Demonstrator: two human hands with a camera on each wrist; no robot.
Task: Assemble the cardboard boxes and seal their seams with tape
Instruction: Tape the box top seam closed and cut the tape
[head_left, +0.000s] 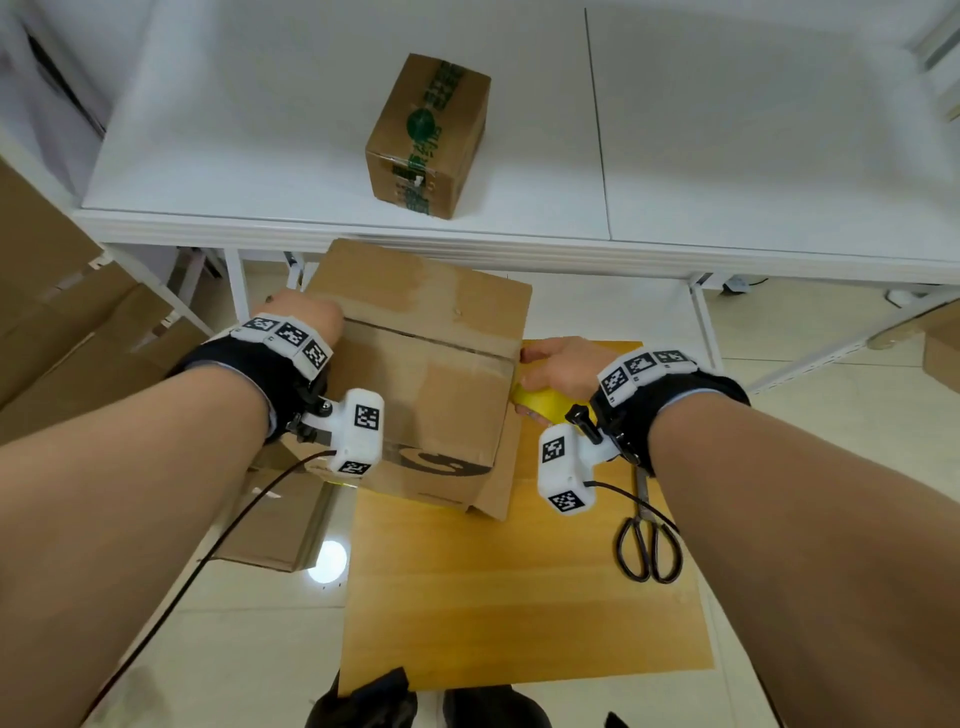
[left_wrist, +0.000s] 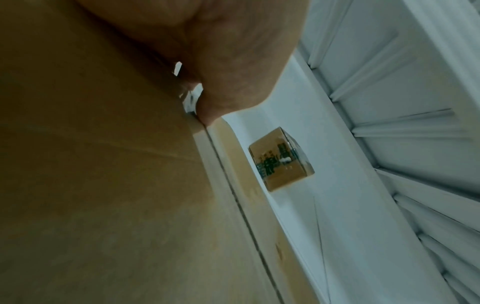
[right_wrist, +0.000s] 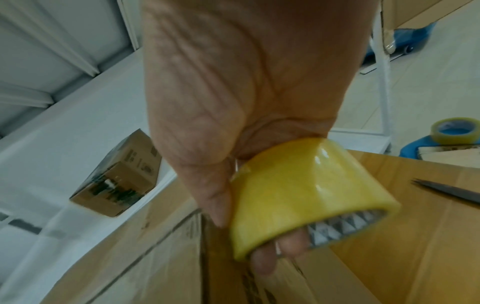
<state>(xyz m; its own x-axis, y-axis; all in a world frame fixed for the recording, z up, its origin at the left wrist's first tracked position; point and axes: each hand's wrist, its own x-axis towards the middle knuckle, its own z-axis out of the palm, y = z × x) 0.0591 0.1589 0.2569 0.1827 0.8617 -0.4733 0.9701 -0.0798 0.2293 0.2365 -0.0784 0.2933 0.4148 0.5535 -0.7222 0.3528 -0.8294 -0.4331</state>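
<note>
While left hand (head_left: 306, 317) presses on far-left end of cardboard box (head_left: 415, 374), fingers hidden, grip cannot tell. Box sits on wooden board (head_left: 519, 597), top flaps closed, seam (head_left: 431, 340) running across. Right hand (head_left: 561, 364) curled round yellow tape roll (right_wrist: 306, 197) at seam's right edge, fingers through core. Risk: tape wanders off seam or wrinkles if box shifts under pull; flaps may gape. Scissors (head_left: 649, 545) near right wrist. Taped box (head_left: 431, 135) on white table (head_left: 727, 156): green print, unreadable. Dark logo on front, partly hidden.
</note>
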